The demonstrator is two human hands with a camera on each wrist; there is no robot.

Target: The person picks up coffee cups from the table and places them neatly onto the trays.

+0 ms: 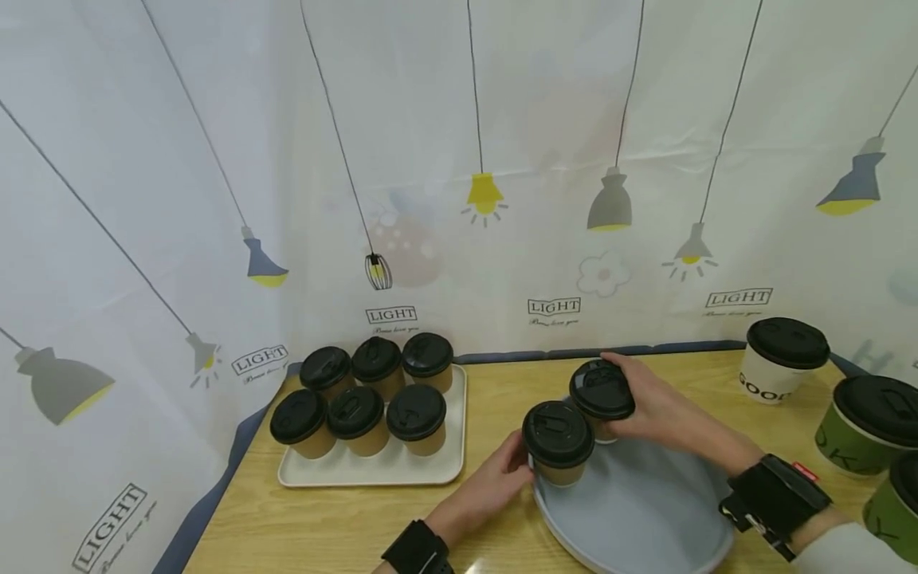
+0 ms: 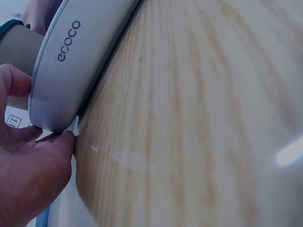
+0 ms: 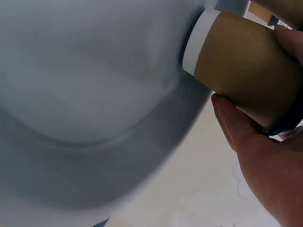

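Observation:
My right hand grips a brown paper coffee cup with a black lid, and its fingers wrap round the side. The white base end of that cup meets the grey round tray near its far rim. Just in front, a second brown cup with a black lid stands upright at the tray's left edge. My left hand is beside this second cup. In the left wrist view, my left fingers pinch the tray's edge, with fingertips low against its wall marked "ecoco".
On the left, a white rectangular tray bears several brown cups with black lids. A white cup and green cups stand at the right. A lamp-printed curtain borders the wooden table at the back.

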